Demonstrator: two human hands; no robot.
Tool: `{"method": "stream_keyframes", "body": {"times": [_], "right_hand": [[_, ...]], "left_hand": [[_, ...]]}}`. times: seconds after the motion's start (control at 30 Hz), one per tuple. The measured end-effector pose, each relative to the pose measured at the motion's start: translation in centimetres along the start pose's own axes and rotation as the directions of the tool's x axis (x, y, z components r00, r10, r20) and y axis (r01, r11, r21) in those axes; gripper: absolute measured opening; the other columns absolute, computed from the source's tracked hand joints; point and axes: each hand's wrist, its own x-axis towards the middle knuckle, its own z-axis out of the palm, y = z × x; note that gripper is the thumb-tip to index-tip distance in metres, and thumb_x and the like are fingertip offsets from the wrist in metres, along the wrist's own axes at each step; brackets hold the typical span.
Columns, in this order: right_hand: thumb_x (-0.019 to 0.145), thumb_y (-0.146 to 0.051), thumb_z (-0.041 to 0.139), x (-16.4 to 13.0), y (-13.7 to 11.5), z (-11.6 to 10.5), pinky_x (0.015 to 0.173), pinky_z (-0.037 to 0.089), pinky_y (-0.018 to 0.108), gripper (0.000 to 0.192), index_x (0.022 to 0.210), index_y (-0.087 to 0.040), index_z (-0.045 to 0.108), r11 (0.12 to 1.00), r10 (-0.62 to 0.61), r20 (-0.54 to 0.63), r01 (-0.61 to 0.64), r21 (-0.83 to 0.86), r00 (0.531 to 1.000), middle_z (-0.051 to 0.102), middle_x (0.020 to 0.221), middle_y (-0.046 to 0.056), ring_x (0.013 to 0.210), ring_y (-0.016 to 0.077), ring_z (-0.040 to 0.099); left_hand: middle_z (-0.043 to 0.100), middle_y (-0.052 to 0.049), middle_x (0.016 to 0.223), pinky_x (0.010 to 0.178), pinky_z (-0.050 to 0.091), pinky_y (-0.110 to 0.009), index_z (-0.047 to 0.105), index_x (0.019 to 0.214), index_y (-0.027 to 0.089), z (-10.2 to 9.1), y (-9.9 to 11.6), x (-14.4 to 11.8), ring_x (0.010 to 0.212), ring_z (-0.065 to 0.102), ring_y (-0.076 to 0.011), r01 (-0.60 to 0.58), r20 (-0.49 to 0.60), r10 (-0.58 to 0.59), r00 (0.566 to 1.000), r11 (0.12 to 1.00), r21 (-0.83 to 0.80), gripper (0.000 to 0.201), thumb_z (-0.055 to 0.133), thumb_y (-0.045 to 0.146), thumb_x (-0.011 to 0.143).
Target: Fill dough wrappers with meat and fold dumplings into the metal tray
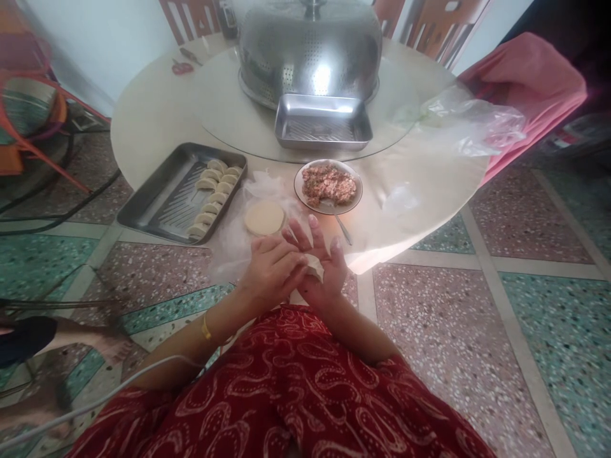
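Observation:
My left hand (271,270) and my right hand (324,261) meet at the table's near edge, pinching a folded dumpling (316,266) between them. The right hand lies palm up under it, while the left hand's fingers press on its edge. Just beyond lies a stack of round dough wrappers (264,217) on thin plastic. A plate of minced meat filling (328,185) with a spoon (342,228) sits ahead of the right hand. To the left, a metal tray (157,200) holds several finished dumplings (214,194) in rows.
A second, smaller metal tray (323,121) and a large perforated steel dome cover (310,51) stand on the round table's glass turntable (229,114). A crumpled clear plastic bag (458,121) lies at right beside a pink cloth (529,89). Cables run across the floor at left.

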Motion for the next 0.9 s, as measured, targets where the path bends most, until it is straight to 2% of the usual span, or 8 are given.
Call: {"method": "stream_keyframes", "body": {"times": [0.23,0.37,0.43,0.53,0.63,0.73,0.9], "right_hand": [[0.089,-0.059,0.037,0.08,-0.04,0.11,0.110,0.039,0.046,0.045,0.117,-0.032,0.061,1.000,0.001,0.000,-0.001,-0.003,1.000,0.070,0.121,0.003,0.113,0.0186,0.061],[0.089,-0.058,0.036,0.13,0.00,-0.12,0.109,0.040,0.047,0.045,0.116,-0.033,0.062,1.000,0.016,0.013,-0.016,-0.005,1.000,0.070,0.121,0.003,0.113,0.0187,0.062],[0.090,-0.057,0.034,0.12,-0.13,-0.14,0.109,0.041,0.047,0.046,0.116,-0.032,0.062,1.000,0.014,0.007,-0.014,0.002,1.000,0.070,0.121,0.003,0.113,0.0186,0.063],[0.092,-0.056,0.031,0.18,-0.45,-0.09,0.106,0.044,0.044,0.046,0.117,-0.033,0.062,1.000,-0.021,-0.010,0.021,0.003,1.000,0.071,0.120,0.002,0.113,0.0178,0.063],[0.092,-0.057,0.031,0.35,-0.51,-0.10,0.103,0.046,0.045,0.046,0.117,-0.033,0.062,0.998,-0.055,-0.027,0.056,0.008,0.998,0.072,0.119,0.001,0.112,0.0181,0.064],[0.091,-0.057,0.034,0.48,-0.26,-0.21,0.105,0.045,0.046,0.046,0.119,-0.033,0.060,0.998,-0.060,-0.029,0.060,-0.001,0.998,0.070,0.121,0.002,0.112,0.0185,0.064],[0.091,-0.057,0.034,0.54,-0.19,-0.30,0.103,0.046,0.046,0.045,0.119,-0.033,0.061,0.997,-0.072,-0.033,0.072,-0.016,0.997,0.070,0.122,0.002,0.113,0.0195,0.063]], "left_hand": [[0.069,-0.002,0.084,0.078,0.042,-0.037,0.063,0.090,0.019,0.15,-0.10,-0.04,0.081,0.059,-0.0189,0.033,0.011,-0.032,0.999,0.999,-0.042,0.003,0.062,0.018,0.087],[0.068,-0.004,0.084,0.078,0.042,-0.037,0.061,0.084,0.019,0.25,-0.13,0.06,0.081,0.058,-0.0190,0.013,0.018,-0.013,1.000,0.999,-0.029,0.006,0.059,0.017,0.089],[0.069,-0.004,0.085,0.077,0.042,-0.037,0.063,0.088,0.019,0.15,-0.18,0.00,0.082,0.059,-0.0196,0.018,0.011,-0.018,1.000,0.999,-0.029,0.002,0.061,0.019,0.089],[0.072,-0.003,0.088,0.076,0.040,-0.038,0.063,0.097,0.020,-0.16,-0.30,-0.28,0.081,0.060,-0.0198,0.072,0.011,-0.072,0.997,0.997,-0.010,0.010,0.065,0.026,0.089],[0.073,-0.002,0.085,0.076,0.040,-0.038,0.063,0.089,0.020,-0.33,-0.45,-0.57,0.080,0.061,-0.0188,0.113,0.005,-0.114,0.994,0.993,0.040,0.006,0.064,0.026,0.090],[0.072,-0.001,0.082,0.076,0.039,-0.037,0.061,0.080,0.020,-0.18,-0.52,-0.68,0.082,0.062,-0.0189,0.100,0.001,-0.101,0.995,0.992,0.074,0.011,0.063,0.024,0.090],[0.072,-0.001,0.081,0.075,0.040,-0.037,0.063,0.082,0.020,0.07,-0.41,-0.64,0.079,0.061,-0.0183,0.098,0.020,-0.101,0.995,0.989,0.109,0.010,0.060,0.023,0.092]]}}
